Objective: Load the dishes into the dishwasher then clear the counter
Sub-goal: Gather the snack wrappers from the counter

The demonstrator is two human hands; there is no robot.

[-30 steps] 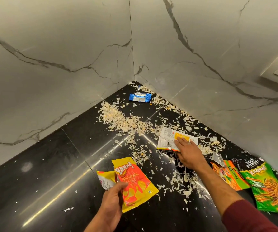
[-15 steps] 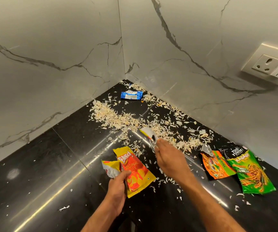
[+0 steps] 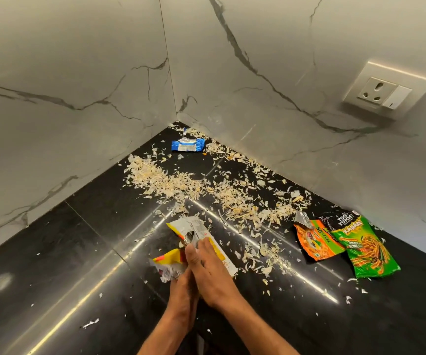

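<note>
My two hands meet low in the middle of the black counter (image 3: 78,252). My right hand (image 3: 211,275) grips a white and yellow wrapper (image 3: 196,230) that sticks up and away from it. My left hand (image 3: 181,288), partly under the right, holds a crumpled yellow and red snack packet (image 3: 168,261). An orange packet (image 3: 314,239) and a green packet (image 3: 365,247) lie flat at the right. A small blue wrapper (image 3: 187,144) lies in the far corner. Pale peel scraps (image 3: 181,185) are strewn in a band across the counter.
Marble walls close the counter on the left and at the back. A wall socket (image 3: 383,92) sits high on the right wall. Small white flecks dot the near counter.
My right hand picked the white and yellow wrapper off the counter and brought it to my left hand. The yellow and red packet, flat before, is now bunched in my left hand.
</note>
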